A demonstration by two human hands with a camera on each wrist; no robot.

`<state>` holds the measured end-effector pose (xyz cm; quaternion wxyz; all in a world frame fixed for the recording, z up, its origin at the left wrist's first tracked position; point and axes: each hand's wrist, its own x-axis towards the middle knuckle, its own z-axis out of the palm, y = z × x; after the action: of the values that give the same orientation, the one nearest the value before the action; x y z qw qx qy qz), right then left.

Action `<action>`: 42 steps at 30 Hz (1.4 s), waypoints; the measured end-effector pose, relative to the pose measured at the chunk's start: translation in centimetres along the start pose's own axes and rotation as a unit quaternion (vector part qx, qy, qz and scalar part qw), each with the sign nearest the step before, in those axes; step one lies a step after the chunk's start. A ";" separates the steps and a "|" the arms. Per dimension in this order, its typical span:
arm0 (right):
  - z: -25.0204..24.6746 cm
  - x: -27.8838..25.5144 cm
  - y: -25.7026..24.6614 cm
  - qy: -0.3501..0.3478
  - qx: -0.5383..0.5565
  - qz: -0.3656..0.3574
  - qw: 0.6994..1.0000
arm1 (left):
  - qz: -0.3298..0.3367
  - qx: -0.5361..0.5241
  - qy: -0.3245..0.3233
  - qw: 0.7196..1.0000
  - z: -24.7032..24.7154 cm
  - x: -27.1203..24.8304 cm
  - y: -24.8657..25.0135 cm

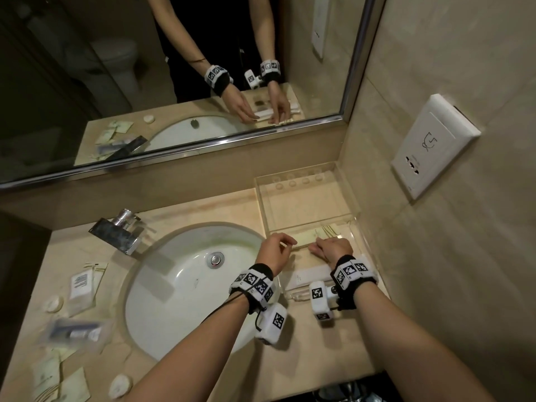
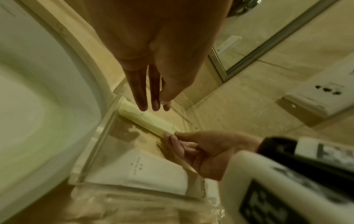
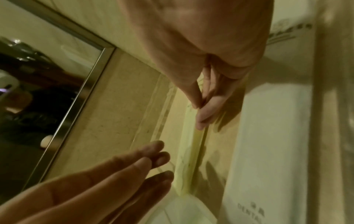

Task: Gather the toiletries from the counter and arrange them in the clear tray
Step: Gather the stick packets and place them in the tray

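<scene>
- Beige marble counter (image 1: pixel 220 210) in a small bathroom, white oval sink (image 1: pixel 185 285) sunk into it, mirror (image 1: pixel 174 68) along the back wall, clear tray (image 1: pixel 307 195) tucked in the right corner.
- Right hand (image 1: pixel 333 249) is down inside the tray's near section, thumb and fingertips pinching one end of a pale yellow packet (image 2: pixel 147 119) that lies flat against the inner divider.
- Left hand (image 1: pixel 275 249) hovers just over the packet's other end, fingers straight and together, not gripping anything from what the wrist views show.
- A white dental kit sleeve (image 2: pixel 145 171) already lies in that same section, beside the packet.
- Plenty still out on the counter left of the sink: a few flat sachets (image 1: pixel 82 282), a blurry plastic-wrapped item (image 1: pixel 75 332), round soaps (image 1: pixel 53 303).
- My guess at what could go wrong: the packet looks thin and light, so it may ride up the slick wall or end up crooked if it's let go while tilted.
- Tray walls are see-through, so clipping an edge with a knuckle seems easy, and that could shove the whole tray.
- Texture-wise it's all hard glossy stuff, while the packets look papery or crinkly.
</scene>
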<state>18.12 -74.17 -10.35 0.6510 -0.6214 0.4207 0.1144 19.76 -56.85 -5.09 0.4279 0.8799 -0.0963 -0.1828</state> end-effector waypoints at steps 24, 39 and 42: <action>0.2 -5.3 -2.8 0.108 -0.160 -0.173 0.966 | -0.012 0.049 -0.060 0.997 -3.1 -1.3 -0.8; 24.4 -17.9 -2.8 -0.302 -0.209 -0.197 0.909 | -0.215 -0.219 0.234 0.923 -20.5 -16.9 -13.5; 29.4 -20.4 -1.3 -0.352 -0.260 -0.195 0.878 | -0.264 -0.214 0.287 0.896 -23.2 -21.0 -16.8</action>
<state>18.26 -40.19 0.89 0.5805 -0.7564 -0.0105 0.3013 10.15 -23.00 -0.11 0.5508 0.7747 0.3075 -0.0446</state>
